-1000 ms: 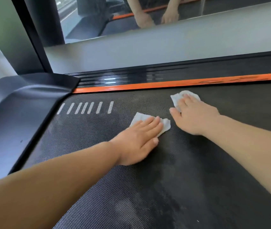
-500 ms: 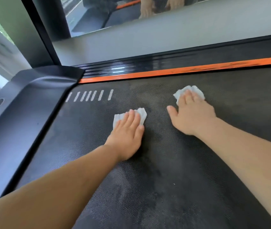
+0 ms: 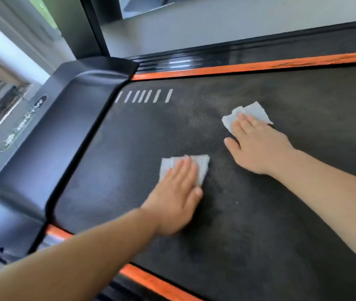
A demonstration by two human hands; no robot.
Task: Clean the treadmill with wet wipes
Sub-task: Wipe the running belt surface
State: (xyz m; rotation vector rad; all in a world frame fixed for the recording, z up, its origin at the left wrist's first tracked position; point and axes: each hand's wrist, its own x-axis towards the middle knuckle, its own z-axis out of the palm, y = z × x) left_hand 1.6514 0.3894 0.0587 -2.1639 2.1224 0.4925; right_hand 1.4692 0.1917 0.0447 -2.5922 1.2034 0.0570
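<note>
Two white wet wipes lie flat on the black treadmill belt (image 3: 259, 235). The left wipe (image 3: 203, 166), at frame centre, sits under the straight fingers of the left hand (image 3: 176, 192), its edges showing beyond the fingertips. The right wipe (image 3: 256, 111), upper right of centre, lies beneath the right hand (image 3: 257, 144), fingers flat and pressing, thumb spread on the belt. White dashes (image 3: 144, 96) mark the belt near the black motor cover (image 3: 64, 127) at left; an orange strip (image 3: 248, 66) runs along the belt's far edge.
</note>
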